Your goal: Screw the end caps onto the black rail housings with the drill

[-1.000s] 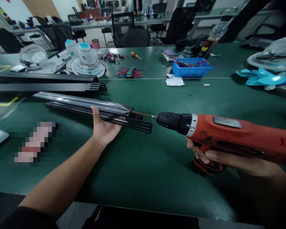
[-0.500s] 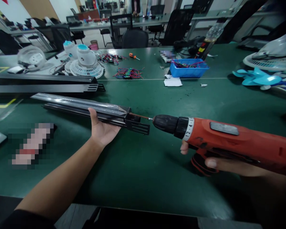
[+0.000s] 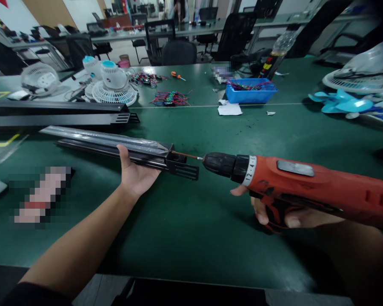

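Two bare hands work over a green table (image 3: 191,242), where a red power drill (image 3: 335,187) displays numerals, 4 and 6 among them, on its white collar (image 3: 250,171). The left hand (image 3: 138,173) holds one black slotted rail (image 3: 147,160) from below, thumb raised along its near side, other fingers largely hidden. The right hand (image 3: 312,217) wraps the drill's grip, partly masked by the tool, whose rear runs out of frame. One long, rust-colored bit (image 3: 188,155) reaches the rail's open end; its tip's exact contact cannot be made out.

Two more black rails (image 3: 57,112) lie beyond, cut off at left. One orange-handled screwdriver (image 3: 176,75) and two loose wire bundles (image 3: 170,98) sit near one blue bin (image 3: 251,96) of wires. Behind it, one bottle (image 3: 272,57) bears a yellow-marked label, unreadable. Pixelation obscures one flat object (image 3: 44,193) at left.
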`<state>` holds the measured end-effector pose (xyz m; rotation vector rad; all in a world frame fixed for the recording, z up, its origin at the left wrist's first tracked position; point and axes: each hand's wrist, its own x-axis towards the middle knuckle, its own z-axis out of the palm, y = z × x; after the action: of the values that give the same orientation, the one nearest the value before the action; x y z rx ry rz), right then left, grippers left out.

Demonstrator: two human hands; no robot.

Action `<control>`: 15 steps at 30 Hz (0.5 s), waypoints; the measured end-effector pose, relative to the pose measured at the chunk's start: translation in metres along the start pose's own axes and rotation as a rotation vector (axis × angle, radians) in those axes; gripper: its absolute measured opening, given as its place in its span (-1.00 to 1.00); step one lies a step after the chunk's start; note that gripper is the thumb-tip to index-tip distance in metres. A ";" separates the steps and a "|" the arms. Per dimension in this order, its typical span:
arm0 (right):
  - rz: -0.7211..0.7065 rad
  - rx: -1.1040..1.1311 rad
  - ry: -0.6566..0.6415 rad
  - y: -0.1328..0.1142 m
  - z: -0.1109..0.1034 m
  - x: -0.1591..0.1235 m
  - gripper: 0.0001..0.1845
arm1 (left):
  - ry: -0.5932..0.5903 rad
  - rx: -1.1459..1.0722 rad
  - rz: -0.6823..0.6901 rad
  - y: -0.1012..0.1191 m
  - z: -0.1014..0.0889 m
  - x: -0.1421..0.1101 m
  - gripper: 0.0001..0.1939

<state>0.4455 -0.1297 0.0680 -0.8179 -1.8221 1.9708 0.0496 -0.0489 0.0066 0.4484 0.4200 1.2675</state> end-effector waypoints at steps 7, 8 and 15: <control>0.009 -0.025 0.037 -0.004 0.001 0.001 -0.51 | -0.001 0.000 -0.011 -0.001 -0.001 0.000 -0.29; 0.000 -0.047 0.047 -0.004 0.002 0.001 -0.51 | 0.006 0.004 -0.007 0.000 -0.001 0.000 -0.29; 0.000 -0.039 0.076 -0.013 0.009 -0.003 -0.49 | 0.023 0.029 0.017 0.000 -0.001 0.000 -0.29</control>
<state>0.4400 -0.1371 0.0811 -0.8924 -1.8219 1.8832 0.0490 -0.0485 0.0060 0.4632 0.4553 1.2859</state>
